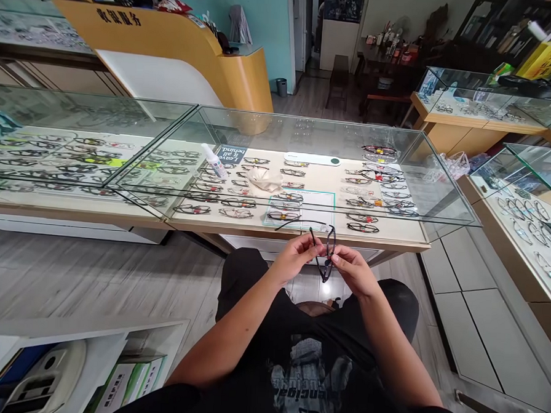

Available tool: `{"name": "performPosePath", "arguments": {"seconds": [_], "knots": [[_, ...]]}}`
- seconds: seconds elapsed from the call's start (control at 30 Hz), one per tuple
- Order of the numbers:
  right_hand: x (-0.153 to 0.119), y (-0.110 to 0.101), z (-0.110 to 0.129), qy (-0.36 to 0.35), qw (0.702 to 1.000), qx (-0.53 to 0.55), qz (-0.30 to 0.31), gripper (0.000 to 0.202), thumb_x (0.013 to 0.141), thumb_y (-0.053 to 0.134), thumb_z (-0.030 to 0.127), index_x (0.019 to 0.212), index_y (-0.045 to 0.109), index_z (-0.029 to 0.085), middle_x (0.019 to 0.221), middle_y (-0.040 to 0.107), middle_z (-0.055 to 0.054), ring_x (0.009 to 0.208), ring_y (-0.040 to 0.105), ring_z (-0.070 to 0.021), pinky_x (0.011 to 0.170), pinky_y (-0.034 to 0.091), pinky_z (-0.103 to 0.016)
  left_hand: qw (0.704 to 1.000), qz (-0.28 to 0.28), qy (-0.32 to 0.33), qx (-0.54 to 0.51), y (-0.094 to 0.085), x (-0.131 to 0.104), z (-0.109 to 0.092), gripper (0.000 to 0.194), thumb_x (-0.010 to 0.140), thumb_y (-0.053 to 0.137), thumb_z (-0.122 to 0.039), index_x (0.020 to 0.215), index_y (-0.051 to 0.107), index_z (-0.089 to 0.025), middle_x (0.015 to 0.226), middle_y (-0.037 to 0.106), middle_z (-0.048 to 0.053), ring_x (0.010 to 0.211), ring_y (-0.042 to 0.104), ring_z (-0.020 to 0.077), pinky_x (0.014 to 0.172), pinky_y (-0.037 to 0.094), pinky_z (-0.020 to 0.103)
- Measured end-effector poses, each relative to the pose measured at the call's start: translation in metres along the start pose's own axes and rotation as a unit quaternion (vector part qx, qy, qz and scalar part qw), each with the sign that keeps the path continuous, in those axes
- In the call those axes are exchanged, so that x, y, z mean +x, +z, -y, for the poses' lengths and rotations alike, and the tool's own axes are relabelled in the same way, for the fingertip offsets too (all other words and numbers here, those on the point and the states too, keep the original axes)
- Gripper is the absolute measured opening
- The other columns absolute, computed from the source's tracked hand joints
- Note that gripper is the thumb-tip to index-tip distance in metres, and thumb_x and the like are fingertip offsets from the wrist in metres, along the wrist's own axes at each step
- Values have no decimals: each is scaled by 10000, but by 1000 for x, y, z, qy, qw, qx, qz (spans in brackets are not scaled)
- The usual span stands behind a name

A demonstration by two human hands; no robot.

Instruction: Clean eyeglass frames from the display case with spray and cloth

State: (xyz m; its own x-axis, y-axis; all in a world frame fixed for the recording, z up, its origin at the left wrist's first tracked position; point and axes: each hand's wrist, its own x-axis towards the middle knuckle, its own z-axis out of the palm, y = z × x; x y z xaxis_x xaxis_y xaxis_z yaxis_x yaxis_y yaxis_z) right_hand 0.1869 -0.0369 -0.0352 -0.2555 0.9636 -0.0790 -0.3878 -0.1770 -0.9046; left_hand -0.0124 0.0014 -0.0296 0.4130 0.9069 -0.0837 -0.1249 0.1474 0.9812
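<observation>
A pair of dark-framed eyeglasses (331, 240) is held between my two hands, turned on end above my lap, its temples pointing left. My left hand (295, 257) is closed with thumb and fingers at a temple of the glasses. On the other side, my right hand (353, 269) pinches the frame near the bridge. Both hands are just in front of the near edge of the glass display case (302, 232). On top of the case are a white spray bottle (214, 161) and a crumpled pale cloth (264, 180).
Rows of eyeglasses (192, 209) fill the case. Another display case (528, 226) runs along the right, and an open shelf (152, 342) with boxes stands at lower left. A cashier counter (173, 41) is behind the cases. Beyond lie a bench (340, 71) and a small bin (281, 86).
</observation>
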Motion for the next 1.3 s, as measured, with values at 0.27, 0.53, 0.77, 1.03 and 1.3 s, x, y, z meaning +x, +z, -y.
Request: {"name": "performPosePath", "arguments": {"seconds": [0.27,0.53,0.77,1.03,1.3], "knots": [[-2,-2,0,-50,995,73,-53,209,839,903,438,933,829,267,1119,785,-66,1041,678,-220,956,517,-357,990,-88,8,-108,-8,3,6,382,859,856,-529,932,732,-175,814,623,-4,680,535,100,711,487,259],[2,-3,6,-90,979,147,-106,226,810,927,417,911,808,254,989,680,-40,1003,636,-197,890,544,-336,985,-103,-33,-132,-14,2,6,454,786,901,-569,933,735,-173,712,633,0,704,591,125,732,506,270],[-14,-2,20,-93,973,173,-120,281,764,957,420,865,759,247,972,649,-30,985,656,-202,888,575,-345,995,-98,-9,-16,-44,3,-7,429,884,790,-593,1029,749,-192,753,607,2,688,539,126,674,445,274],[-33,-1,39,-112,977,144,-111,294,752,949,450,846,736,270,962,613,-48,986,629,-230,909,579,-376,827,-441,237,257,-174,51,-74,166,1019,692,-265,1117,615,-154,970,582,16,873,513,129,888,445,322],[-34,-4,50,-119,979,125,-112,299,751,952,465,859,732,293,996,652,-54,1007,636,-245,996,556,-445,810,-450,158,342,-248,111,-99,406,936,823,-219,1162,497,-133,1088,643,67,941,548,146,918,377,351]]}}
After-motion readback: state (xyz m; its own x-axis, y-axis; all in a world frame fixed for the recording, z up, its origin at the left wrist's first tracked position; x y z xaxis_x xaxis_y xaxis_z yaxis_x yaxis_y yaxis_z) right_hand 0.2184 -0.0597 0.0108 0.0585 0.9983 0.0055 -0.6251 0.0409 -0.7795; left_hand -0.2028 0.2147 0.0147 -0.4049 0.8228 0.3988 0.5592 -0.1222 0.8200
